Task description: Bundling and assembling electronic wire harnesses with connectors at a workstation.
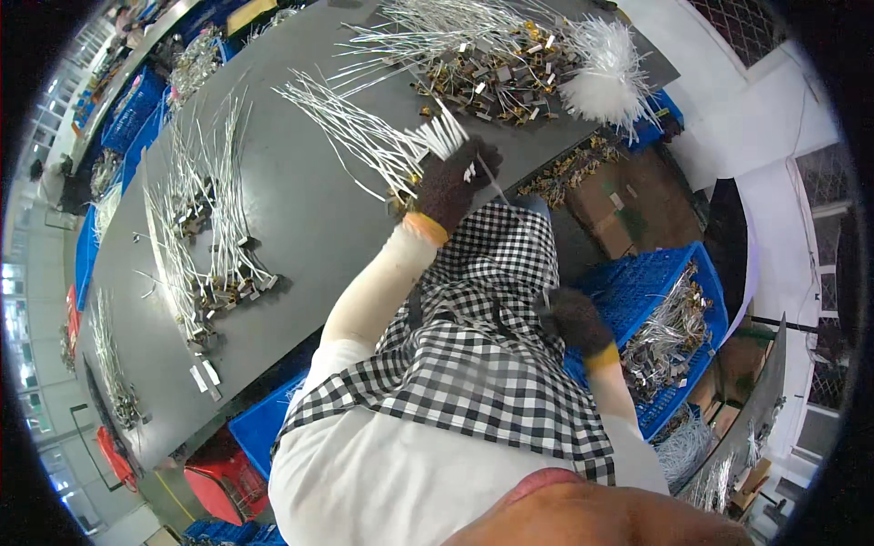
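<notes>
Apparently clamped in the brown-gloved fingers of the left hand (455, 182): a fan of white strips (442, 135), above the grey tabletop (300, 227), just inside its near edge. Close beside, toward the far edge, a loose bundle of silvery lead wires (350, 136), brass-coloured end pieces by the wrist. Probably light, springy and slick, apt to splay; best gripped mid-length in a bunch, sparing the likely fragile end pieces. Beyond the near edge, over the checked apron (482, 364), the right hand (578, 320), also gloved, near a blue crate (628, 287) of wires; cannot tell whether fingers apart or together. Near the tabletop's right corner, a white bristly tuft (608, 82) beside a wire heap (501, 82), cut off above. Hidden inside the left glove: the strips' lower ends. Hard to make out: a thin pale strand (498, 188) slanting from there rightward, far end unclear.
</notes>
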`<action>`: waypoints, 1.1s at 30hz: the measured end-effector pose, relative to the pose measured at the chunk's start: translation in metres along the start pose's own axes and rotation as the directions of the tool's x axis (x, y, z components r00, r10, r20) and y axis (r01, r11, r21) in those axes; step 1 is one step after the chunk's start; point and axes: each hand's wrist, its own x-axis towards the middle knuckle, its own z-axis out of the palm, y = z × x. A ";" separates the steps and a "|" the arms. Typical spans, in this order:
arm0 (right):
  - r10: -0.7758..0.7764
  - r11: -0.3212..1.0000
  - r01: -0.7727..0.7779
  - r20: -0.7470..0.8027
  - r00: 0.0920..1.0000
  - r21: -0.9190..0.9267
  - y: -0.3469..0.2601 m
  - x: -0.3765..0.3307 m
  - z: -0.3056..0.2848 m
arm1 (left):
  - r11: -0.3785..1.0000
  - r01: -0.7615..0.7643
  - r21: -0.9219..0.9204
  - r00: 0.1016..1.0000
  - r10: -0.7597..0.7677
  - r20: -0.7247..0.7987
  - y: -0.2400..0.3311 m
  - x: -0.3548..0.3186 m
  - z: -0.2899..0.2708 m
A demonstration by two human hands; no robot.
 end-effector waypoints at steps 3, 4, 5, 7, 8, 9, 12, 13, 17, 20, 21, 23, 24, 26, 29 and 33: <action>-0.547 0.831 0.536 -0.040 0.836 -0.146 -0.041 0.055 0.029 | 0.954 0.040 -0.296 0.994 -0.067 -0.083 -0.039 -0.025 0.009; -0.278 0.890 0.268 -0.027 0.960 0.368 -0.064 0.060 0.040 | 0.887 0.036 -0.461 0.993 -0.083 -0.082 -0.055 -0.028 0.009; -0.279 0.889 0.268 -0.026 0.960 0.371 -0.064 0.072 0.042 | 0.888 0.038 -0.458 0.993 -0.085 -0.082 -0.051 -0.029 0.006; -0.582 0.800 0.565 -0.032 0.813 -0.203 -0.059 0.095 0.048 | 0.991 -0.087 0.099 0.996 0.089 -0.021 -0.022 -0.030 -0.005; -0.648 0.744 0.647 0.055 0.760 -0.166 -0.094 0.087 0.054 | 0.826 -0.155 0.542 0.980 0.199 -0.022 -0.004 -0.032 -0.013; -0.647 0.745 0.647 0.059 0.760 -0.163 -0.094 0.090 0.059 | 0.825 -0.151 0.545 0.980 0.196 -0.025 0.000 -0.031 -0.020; -0.289 0.861 0.236 0.051 0.956 0.451 -0.100 0.087 0.069 | 0.762 -0.048 0.646 0.973 0.183 -0.143 -0.008 -0.019 -0.037; -0.283 0.861 0.231 0.049 0.958 0.453 -0.104 0.084 0.070 | 0.765 -0.045 0.643 0.974 0.177 -0.142 -0.011 -0.016 -0.037; -0.295 0.924 0.283 0.009 0.955 0.256 -0.098 0.078 0.070 | 0.966 0.227 -0.122 0.944 -0.249 -0.214 -0.027 -0.019 -0.038; -0.421 0.906 0.420 0.007 0.907 0.045 -0.059 0.083 0.048 | 0.848 0.003 0.530 1.000 -0.005 0.003 -0.013 -0.017 -0.044; -0.417 0.908 0.416 0.004 0.909 0.045 -0.065 0.080 0.043 | 0.850 0.004 0.527 1.000 -0.008 0.005 -0.003 -0.019 -0.042; -0.258 0.962 0.254 0.035 0.966 0.096 -0.079 0.073 0.037 | 0.920 -0.089 0.381 0.996 0.073 0.056 0.008 -0.025 -0.039; -0.238 0.960 0.225 0.066 0.969 0.165 -0.080 0.074 0.036 | 0.922 -0.087 0.376 0.996 0.070 0.059 0.007 -0.026 -0.038; -0.327 0.927 0.316 0.020 0.945 0.200 -0.083 0.088 0.041 | 0.815 -0.328 0.477 0.944 0.296 0.143 0.006 -0.028 -0.032; -0.390 0.919 0.391 -0.025 0.921 0.056 -0.103 0.100 0.041 | 0.996 -0.071 0.063 0.997 0.068 0.043 0.008 -0.040 -0.017; -0.353 0.846 0.310 0.020 0.935 0.433 -0.121 0.116 0.053 | 0.764 -0.297 0.573 0.946 0.315 0.071 0.005 -0.039 -0.028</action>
